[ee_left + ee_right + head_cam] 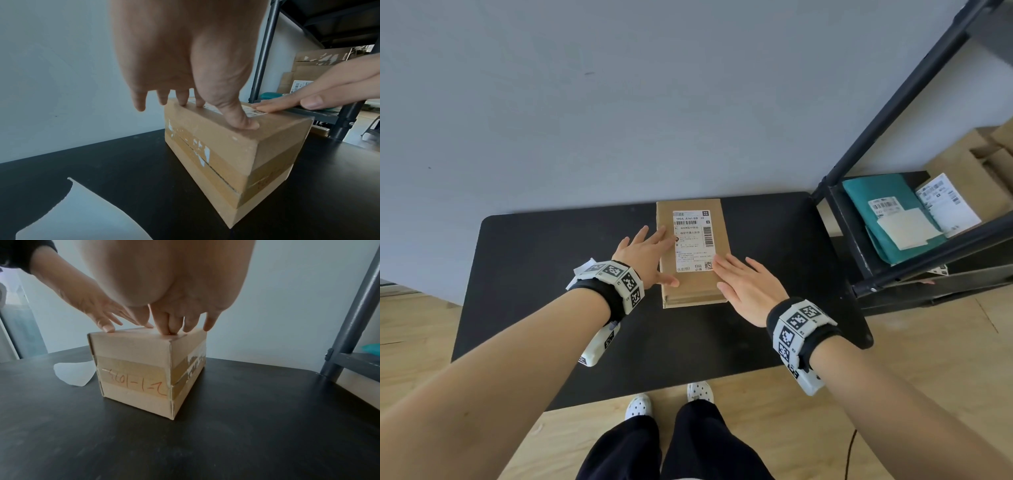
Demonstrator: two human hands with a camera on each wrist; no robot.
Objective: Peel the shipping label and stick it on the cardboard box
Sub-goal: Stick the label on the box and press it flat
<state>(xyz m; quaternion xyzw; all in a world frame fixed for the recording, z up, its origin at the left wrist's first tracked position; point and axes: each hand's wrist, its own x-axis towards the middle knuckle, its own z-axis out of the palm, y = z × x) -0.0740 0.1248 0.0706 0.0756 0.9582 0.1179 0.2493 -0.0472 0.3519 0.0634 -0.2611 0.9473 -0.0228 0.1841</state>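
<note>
A taped cardboard box (717, 222) stands on the black table (551, 267). A white shipping label (693, 240) with barcodes lies flat on its top. My left hand (650, 255) rests flat on the box's left part, fingers straight, thumb (240, 121) pressing the near top edge. My right hand (746, 281) lies flat on the right part, fingertips touching the label's lower right corner. In the right wrist view the box (148, 369) shows red handwriting on its tape, and both hands press on top. Neither hand grips anything.
A curled white backing sheet (82, 216) lies on the table left of the box, also seen as the backing sheet (72, 374). A dark metal shelf (859, 240) stands at the right, holding teal mailers (883, 202), labelled parcels and cardboard boxes. Wooden floor lies below.
</note>
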